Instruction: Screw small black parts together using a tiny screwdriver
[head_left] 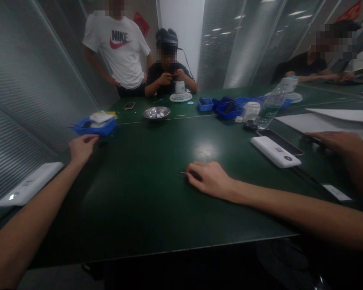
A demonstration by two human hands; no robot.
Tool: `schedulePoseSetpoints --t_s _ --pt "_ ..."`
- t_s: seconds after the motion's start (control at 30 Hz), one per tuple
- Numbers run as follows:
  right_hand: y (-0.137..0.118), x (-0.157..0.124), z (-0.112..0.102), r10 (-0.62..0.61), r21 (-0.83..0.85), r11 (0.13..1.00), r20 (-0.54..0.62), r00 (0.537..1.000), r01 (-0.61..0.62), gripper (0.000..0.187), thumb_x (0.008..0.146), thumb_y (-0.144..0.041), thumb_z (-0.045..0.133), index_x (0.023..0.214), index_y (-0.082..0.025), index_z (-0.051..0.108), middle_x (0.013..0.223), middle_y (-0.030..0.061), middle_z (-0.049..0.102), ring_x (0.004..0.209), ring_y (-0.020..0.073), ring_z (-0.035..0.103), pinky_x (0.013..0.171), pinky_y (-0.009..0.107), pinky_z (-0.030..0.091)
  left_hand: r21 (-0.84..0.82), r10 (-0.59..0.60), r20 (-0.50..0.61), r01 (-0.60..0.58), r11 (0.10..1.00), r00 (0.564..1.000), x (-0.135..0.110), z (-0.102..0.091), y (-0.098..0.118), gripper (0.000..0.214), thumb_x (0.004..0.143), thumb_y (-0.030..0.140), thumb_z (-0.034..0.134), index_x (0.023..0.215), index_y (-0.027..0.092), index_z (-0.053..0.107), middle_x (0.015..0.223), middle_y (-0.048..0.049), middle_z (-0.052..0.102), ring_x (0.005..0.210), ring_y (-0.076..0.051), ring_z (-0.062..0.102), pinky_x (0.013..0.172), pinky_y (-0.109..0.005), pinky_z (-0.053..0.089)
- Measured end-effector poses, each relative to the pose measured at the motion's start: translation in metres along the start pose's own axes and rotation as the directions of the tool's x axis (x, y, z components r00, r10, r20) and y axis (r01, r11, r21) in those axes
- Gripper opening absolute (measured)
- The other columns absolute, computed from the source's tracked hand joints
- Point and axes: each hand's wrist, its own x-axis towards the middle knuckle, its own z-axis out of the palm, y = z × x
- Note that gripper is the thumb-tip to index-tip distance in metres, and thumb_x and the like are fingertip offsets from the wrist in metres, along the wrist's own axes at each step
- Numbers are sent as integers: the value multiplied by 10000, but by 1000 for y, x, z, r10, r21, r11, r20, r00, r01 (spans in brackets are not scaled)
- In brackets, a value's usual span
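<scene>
Poking out to the left from the right grip [210, 179], a thin rod [183, 172] shows only its pale tip, with the rest hidden among the fingers. This grip is closed narrowly around it, thumb and curled forefinger meeting where the rod emerges. A dark patch sits inside the curl of the fingers, but I cannot tell whether it is a handle or shadow. The hand rests over the middle of the green tabletop [133, 201]; whether the rod's tip touches the surface is unclear.

Well apart from the rod, the left grip [83, 149] reaches forward with its fingers drawn close together. I cannot tell whether anything is pinched there. Its fingertips are just beside a blue tray [103, 129] with a white cloth-like item [101, 117] in it, and a small dark piece [103, 143] lies near them.

Beyond the two hands stands a metal bowl [156, 119] containing small pale pieces. On the right, a white device [276, 152] lies beside a dark phone [280, 141], near a clear bottle [269, 110]. A neighbour's hand [335, 141] rests over a dark object at the far right, and a co-worker [169, 74] sits opposite with both hands raised.
</scene>
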Motion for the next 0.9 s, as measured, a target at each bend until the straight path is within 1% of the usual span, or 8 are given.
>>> schedulePoseSetpoints --t_s 0.13,0.27,0.37,0.53,0.73,0.83,0.9 --pt "1 0 1 -2 -9 1000 -6 1000 2 251 1014 -332 486 1037 -169 675 925 41 693 674 120 557 595 260 346 -30 -35 31 36 999 999 0 0 -5 360 921 375 648 1168 141 767 943 -64 776 839 -171 689 890 -271 504" --pt "1 0 1 -6 -22 1000 -9 1000 6 247 1011 -327 487 1036 -170 676 920 44 695 679 122 556 597 264 340 -9 -90 14 90 996 996 2 1 -11 363 881 401 707 1130 150 789 947 -70 782 795 -181 682 867 -288 519" --pt "0 0 1 -5 -19 1000 -3 1000 5 247 1010 -328 489 1033 -167 674 917 45 695 676 122 556 595 261 338 -2 -104 18 104 995 994 4 3 -13 360 861 374 738 1136 147 788 952 -76 782 760 -178 672 849 -291 526" --pt "0 0 2 -6 -24 1000 -9 1000 6 249 1014 -332 483 1032 -170 671 923 43 697 678 122 558 598 261 338 -15 -118 65 119 993 991 4 4 -8 339 861 332 743 1142 146 781 962 -73 779 758 -168 669 829 -272 522" --pt "1 1 2 -7 -10 1000 1 1000 7 244 1018 -323 479 1048 -174 670 938 45 695 688 122 570 603 259 354 55 -84 104 78 995 991 -1 4 3 326 853 368 742 1094 155 794 952 -63 774 760 -176 650 847 -280 509" --pt "0 0 1 -6 -9 1000 -5 1000 6 249 1018 -325 478 1054 -171 670 938 47 693 695 126 574 605 260 361 96 -97 145 84 992 985 -1 7 2 339 855 406 724 1074 158 800 939 -74 772 779 -196 657 862 -305 505" --pt "-1 0 0 -5 -4 1000 -8 1000 5 251 1016 -324 480 1048 -167 673 926 47 692 683 125 568 605 261 364 105 -115 152 99 990 982 0 8 0 350 844 429 725 1059 165 805 926 -76 770 791 -208 661 877 -319 502"
